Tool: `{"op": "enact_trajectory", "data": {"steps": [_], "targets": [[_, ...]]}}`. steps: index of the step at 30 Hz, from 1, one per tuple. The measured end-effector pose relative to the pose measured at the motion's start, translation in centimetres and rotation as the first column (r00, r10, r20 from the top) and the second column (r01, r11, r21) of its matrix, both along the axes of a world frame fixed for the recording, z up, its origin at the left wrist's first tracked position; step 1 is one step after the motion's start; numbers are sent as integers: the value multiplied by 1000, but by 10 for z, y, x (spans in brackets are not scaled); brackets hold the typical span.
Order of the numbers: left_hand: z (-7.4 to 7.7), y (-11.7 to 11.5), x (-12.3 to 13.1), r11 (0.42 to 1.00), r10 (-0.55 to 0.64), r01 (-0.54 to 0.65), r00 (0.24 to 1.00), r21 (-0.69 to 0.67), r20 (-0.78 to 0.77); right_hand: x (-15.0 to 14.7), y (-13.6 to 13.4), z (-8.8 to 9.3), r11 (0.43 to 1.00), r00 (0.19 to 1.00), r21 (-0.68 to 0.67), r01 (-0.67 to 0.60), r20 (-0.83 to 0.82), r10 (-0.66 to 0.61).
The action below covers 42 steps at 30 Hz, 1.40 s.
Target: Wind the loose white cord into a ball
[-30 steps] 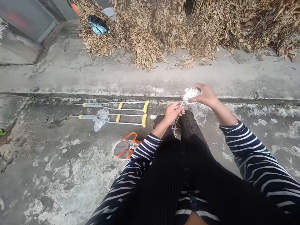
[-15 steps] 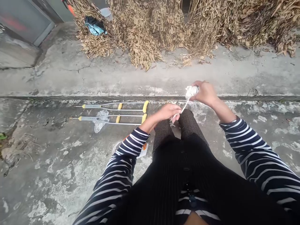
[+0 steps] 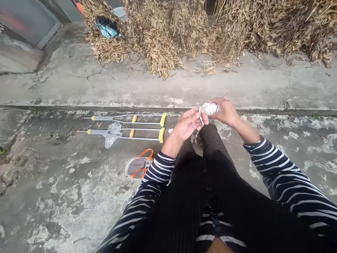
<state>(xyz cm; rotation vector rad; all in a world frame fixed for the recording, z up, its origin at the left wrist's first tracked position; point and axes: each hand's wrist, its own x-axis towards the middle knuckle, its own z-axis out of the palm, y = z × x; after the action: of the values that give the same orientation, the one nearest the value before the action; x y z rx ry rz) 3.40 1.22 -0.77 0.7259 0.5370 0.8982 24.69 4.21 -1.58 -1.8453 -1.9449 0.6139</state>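
The left hand [image 3: 189,123] has come up from the knees to meet the right hand [image 3: 224,111], so the slack strand between them is taken up. The right hand is closed around a white ball of string [image 3: 210,108] held above the knees; the left hand pinches the strand just beside it. A pair of crutches [image 3: 126,127] lies on the concrete floor [image 3: 65,182], well apart.
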Motion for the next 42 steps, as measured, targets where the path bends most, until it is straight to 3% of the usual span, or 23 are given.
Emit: {"op": "enact_trajectory", "data": {"steps": [5, 8, 10, 14, 16, 18, 20, 25, 28, 30, 32, 36, 38, 40, 42], "targets": [[18, -7, -3, 982, 106, -102, 994, 158, -22, 1, 1, -3, 998, 998, -38, 60, -16, -60], [25, -4, -13, 936, 232, -179, 961, 302, -152, 3, 2, -3, 995, 997, -73, 75, -5, -75], [26, 1, -29, 888, 345, -216, 897, 406, -277, 7, 2, -1, 994, 996, -68, 89, 4, -89], [3, 14, -69, 832, 480, -139, 667, 538, -570, 21, 4, 11, 992, 991, -23, 125, 41, -124], [-18, 22, -80, 856, 473, -89, 531, 509, -703, 25, 7, 21, 991, 990, -17, 130, 65, -129], [-38, 27, -75, 888, 443, -98, 439, 449, -782, 24, 9, 33, 993, 990, -8, 114, 82, -113], [-51, 28, -53, 906, 413, -117, 460, 408, -786, 17, 12, 43, 998, 991, 10, 66, 117, -67], [-53, 17, 27, 941, 287, -131, 801, 313, -526, -7, 18, 62, 995, 969, 65, -76, 241, 58], [-55, 15, 52, 966, 232, -153, 864, 206, -447, -13, 21, 68, 990, 952, 93, -108, 297, 76], [-58, 15, 52, 973, 217, -144, 842, 182, -493, -14, 24, 69, 988, 944, 101, -118, 321, 80], [-56, 16, 41, 954, 266, -123, 766, 272, -586, -12, 26, 67, 984, 931, 112, -138, 353, 91], [-36, 20, 8, 794, 535, -28, 508, 608, -675, -9, 33, 57, 975, 884, 81, -207, 442, 151], [-24, 25, -4, 716, 601, 83, 431, 693, -673, -8, 38, 52, 974, 861, 28, -225, 473, 185], [-17, 32, -11, 680, 597, 200, 408, 705, -691, -7, 42, 49, 975, 852, -7, -224, 484, 199], [-17, 38, -13, 701, 500, 293, 447, 650, -741, -7, 45, 48, 976, 855, -10, -217, 480, 195]]}}
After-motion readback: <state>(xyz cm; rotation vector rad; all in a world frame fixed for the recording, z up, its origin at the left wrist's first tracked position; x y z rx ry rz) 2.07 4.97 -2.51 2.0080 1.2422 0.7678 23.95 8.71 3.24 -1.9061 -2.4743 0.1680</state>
